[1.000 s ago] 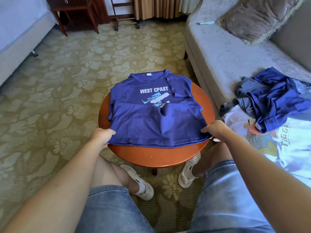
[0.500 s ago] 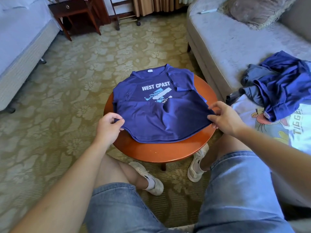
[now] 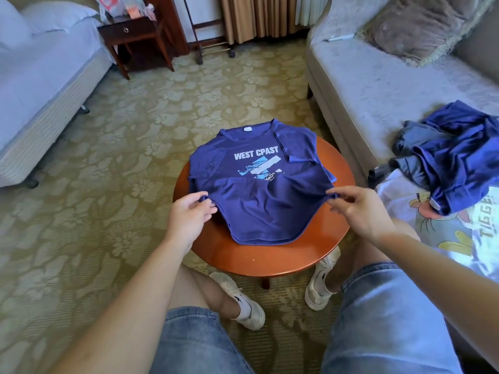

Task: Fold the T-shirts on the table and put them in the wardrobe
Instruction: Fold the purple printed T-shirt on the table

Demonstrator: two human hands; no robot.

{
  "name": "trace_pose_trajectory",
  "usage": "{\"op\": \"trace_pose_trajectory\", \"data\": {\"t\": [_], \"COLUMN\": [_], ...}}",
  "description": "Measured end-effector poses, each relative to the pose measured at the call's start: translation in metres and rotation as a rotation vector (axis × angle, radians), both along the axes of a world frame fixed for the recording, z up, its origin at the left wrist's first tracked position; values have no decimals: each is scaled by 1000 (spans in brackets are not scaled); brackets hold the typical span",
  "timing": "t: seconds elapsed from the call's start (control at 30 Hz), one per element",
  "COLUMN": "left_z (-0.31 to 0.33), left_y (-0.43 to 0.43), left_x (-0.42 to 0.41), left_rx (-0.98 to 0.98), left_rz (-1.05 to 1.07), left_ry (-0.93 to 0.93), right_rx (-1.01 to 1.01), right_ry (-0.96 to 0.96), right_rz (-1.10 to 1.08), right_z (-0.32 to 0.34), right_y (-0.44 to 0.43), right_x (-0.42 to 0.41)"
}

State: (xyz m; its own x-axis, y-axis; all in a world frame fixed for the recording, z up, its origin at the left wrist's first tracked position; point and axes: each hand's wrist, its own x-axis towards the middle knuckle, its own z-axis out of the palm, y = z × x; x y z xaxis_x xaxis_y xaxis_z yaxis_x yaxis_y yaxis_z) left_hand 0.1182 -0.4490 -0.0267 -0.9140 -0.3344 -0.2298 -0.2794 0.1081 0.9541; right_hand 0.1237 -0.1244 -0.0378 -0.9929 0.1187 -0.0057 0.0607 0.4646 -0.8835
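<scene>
Seating on the grey sofa [image 3: 378, 85] was used as a holding area. A crumpled pile of blue garments [image 3: 459, 155] and a white cartoon-print T-shirt [image 3: 445, 233] were left there unfolded, presumably within reach for later handling.

The round wooden table [image 3: 270, 255], positioned just beside the sofa and between the person's knees, was used as the folding surface. The navy T-shirt [image 3: 259, 206] was laid on it print side up, with the collar at the far edge and the right sleeve turned inward over the chest. The fabric was drawn across the table between the two hands, and the hem lay curved near the closer rim.

The left hand [image 3: 189, 214] was closed in a pinch on the left side edge of the shirt. The right hand [image 3: 356, 209] pinched the right side edge between thumb and forefinger, with the remaining fingers loosely spread. This symmetrical hold was judged to be adopted so that the lower half could be carried evenly toward the collar without skew.

No wardrobe was visible, so storage was judged not yet begun.
</scene>
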Motion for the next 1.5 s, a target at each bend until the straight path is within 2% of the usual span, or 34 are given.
{"op": "trace_pose_trajectory", "data": {"t": [0.13, 0.27, 0.37, 0.43, 0.5, 0.57, 0.83, 1.0, 1.13, 1.33, 1.5], "left_z": [-5, -3, 3, 5, 6, 8, 31, 43, 58, 59, 58], "left_y": [0, -2, -3, -5, -9, -12, -15, -27, -32, -42, -44], "left_x": [-3, -6, -3, 1, 6, 10, 27, 42, 63, 93, 103], "left_rx": [-18, -30, -65, -269, -481, -552, -439, -412, -340, -309, -219], "left_rz": [113, 115, 135, 120, 74, 11, 16, -15, -109, -395, -488], "left_ry": [27, 6, 41, 100, 152, 172, 272, 282, 260, -51, -166], "right_rx": [257, 316, 185, 45, -3, -38, -110, -78, -79, -24, 39], "right_ry": [141, 203, 201, 165, 160, 173, 263, 315, 229, 22, -76], "right_rz": [51, 52, -59, -135, -155, -152, -141, -170, -122, 33, 114], "right_z": [7, 9, 8, 7, 6, 5, 22, 34, 44, 55, 61], "right_y": [-5, -11, -14, -13, -12, -9, 4, 13, 24, 34, 46], "right_x": [-24, -30, -20, -10, -1, 5, 30, 46, 57, 77, 84]}}
